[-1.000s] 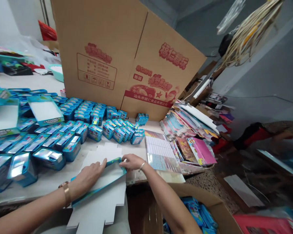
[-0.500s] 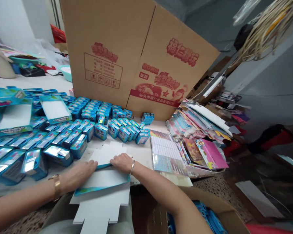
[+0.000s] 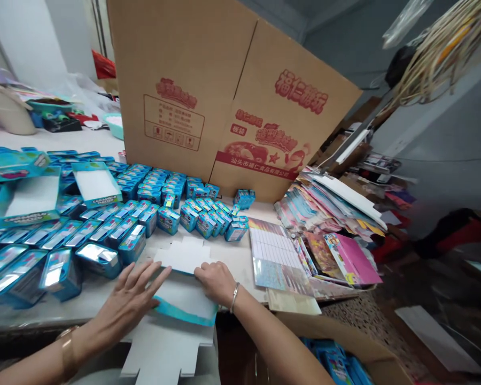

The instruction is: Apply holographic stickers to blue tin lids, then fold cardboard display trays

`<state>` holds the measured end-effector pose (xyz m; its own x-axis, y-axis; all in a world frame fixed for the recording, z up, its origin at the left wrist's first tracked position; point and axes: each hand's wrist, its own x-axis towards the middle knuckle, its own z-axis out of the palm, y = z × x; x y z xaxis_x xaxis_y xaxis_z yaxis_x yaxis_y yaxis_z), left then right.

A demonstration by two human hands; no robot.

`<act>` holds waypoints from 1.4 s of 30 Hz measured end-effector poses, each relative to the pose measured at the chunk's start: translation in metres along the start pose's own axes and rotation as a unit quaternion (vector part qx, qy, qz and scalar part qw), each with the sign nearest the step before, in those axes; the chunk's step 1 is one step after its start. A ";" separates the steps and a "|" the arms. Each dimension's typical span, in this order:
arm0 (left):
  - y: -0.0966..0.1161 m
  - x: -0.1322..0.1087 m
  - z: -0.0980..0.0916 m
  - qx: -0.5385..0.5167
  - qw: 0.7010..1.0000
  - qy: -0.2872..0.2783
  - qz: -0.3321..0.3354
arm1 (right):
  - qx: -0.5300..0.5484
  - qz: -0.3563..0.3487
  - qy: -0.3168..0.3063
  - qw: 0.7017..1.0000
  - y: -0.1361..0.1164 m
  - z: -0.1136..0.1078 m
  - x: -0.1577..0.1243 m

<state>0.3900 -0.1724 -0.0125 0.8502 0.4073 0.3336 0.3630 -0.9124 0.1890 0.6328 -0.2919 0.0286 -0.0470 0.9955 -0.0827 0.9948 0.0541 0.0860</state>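
A partly folded display box [image 3: 186, 295], white inside with blue printed edges, lies at the table's front edge. Its far end flap is spread flat on the table. My right hand [image 3: 217, 282] is closed around the box's far right corner, thumb and fingers pinching the card. On the other side, my left hand [image 3: 130, 299] is open with fingers spread, its fingertips at the box's left edge. Below the box, flat white card blanks [image 3: 164, 347] with cut tabs rest on my lap.
Rows of small blue packets [image 3: 100, 256] fill the table's left side, with finished open boxes [image 3: 98, 184] on top. A large brown carton [image 3: 224, 64] stands behind. Stacked printed sheets [image 3: 312, 203] lie right, and another carton [image 3: 369, 342] holding blue packets sits below.
My left hand has let go of the box's left corner and spread its fingers. The right hand keeps its hold, and the box has shifted slightly right.
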 end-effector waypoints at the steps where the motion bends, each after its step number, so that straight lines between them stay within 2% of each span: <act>1: 0.002 0.000 0.002 0.002 1.000 -0.005 0.011 | 0.002 0.009 0.003 1.000 -0.002 0.000 -0.003; 4: 0.006 0.006 0.007 -0.043 0.992 -0.088 0.083 | 0.009 0.028 0.017 0.999 -0.005 -0.001 -0.006; 6: 0.006 0.011 0.008 -0.055 0.985 -0.120 0.111 | 0.012 0.037 0.028 0.999 -0.005 -0.005 -0.005; 10: 0.002 0.024 0.002 -0.017 0.990 -0.106 0.088 | 0.019 0.049 0.064 0.997 0.000 -0.018 -0.003; 12: 0.003 0.033 -0.007 -0.024 0.988 -0.137 0.068 | 0.015 0.056 0.085 0.995 0.002 -0.023 -0.001; 16: 0.004 0.048 -0.031 -0.105 0.973 -0.195 0.061 | 0.011 0.058 0.095 0.994 0.000 -0.033 0.008; 19: -0.007 0.046 -0.053 -0.097 0.977 -0.170 0.078 | 0.067 0.064 0.117 0.989 -0.006 -0.046 0.020; 21: -0.025 0.036 -0.074 -0.048 0.988 -0.125 0.079 | 0.184 0.052 0.157 0.969 -0.008 -0.060 0.029; 22: -0.037 0.028 -0.088 -0.017 0.993 -0.096 0.074 | 0.263 0.036 0.182 0.947 -0.007 -0.066 0.033; 24: -0.065 0.010 -0.124 0.056 0.997 -0.026 0.050 | 0.411 0.012 0.233 0.881 -0.001 -0.074 0.039; 25: -0.080 -0.001 -0.145 0.099 0.995 0.012 0.028 | 0.456 0.012 0.251 0.854 0.003 -0.074 0.040; 26: -0.095 -0.011 -0.166 0.150 0.987 0.055 -0.010 | 0.477 0.025 0.259 0.839 0.008 -0.070 0.040; 27: -0.110 -0.021 -0.187 0.199 0.973 0.094 -0.068 | 0.471 0.048 0.254 0.843 0.013 -0.064 0.040; 28: -0.124 -0.030 -0.206 0.243 0.952 0.123 -0.139 | 0.443 0.074 0.232 0.863 0.017 -0.054 0.038; 30: -0.153 -0.044 -0.235 0.295 0.904 0.129 -0.283 | 0.351 0.129 0.163 0.913 0.022 -0.030 0.034; 33: -0.196 -0.051 -0.252 0.276 0.857 0.125 -0.418 | 0.236 0.194 0.062 0.950 0.023 0.005 0.028; 35: -0.218 -0.046 -0.251 0.237 0.845 0.152 -0.455 | 0.201 0.219 0.002 0.955 0.021 0.022 0.028; 37: -0.232 -0.033 -0.246 0.211 0.842 0.172 -0.465 | 0.184 0.231 -0.043 0.955 0.019 0.032 0.030; 39: -0.234 -0.014 -0.239 0.199 0.854 0.180 -0.447 | 0.176 0.231 -0.063 0.955 0.019 0.038 0.032; 42: -0.226 0.021 -0.226 0.174 0.889 0.185 -0.381 | 0.179 0.235 -0.056 0.954 0.023 0.041 0.036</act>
<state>0.2394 0.0511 0.1605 0.1468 0.8381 0.5254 0.9306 -0.2971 0.2139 0.6576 -0.2578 -0.0135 0.4020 0.8872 -0.2265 0.8716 -0.4465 -0.2021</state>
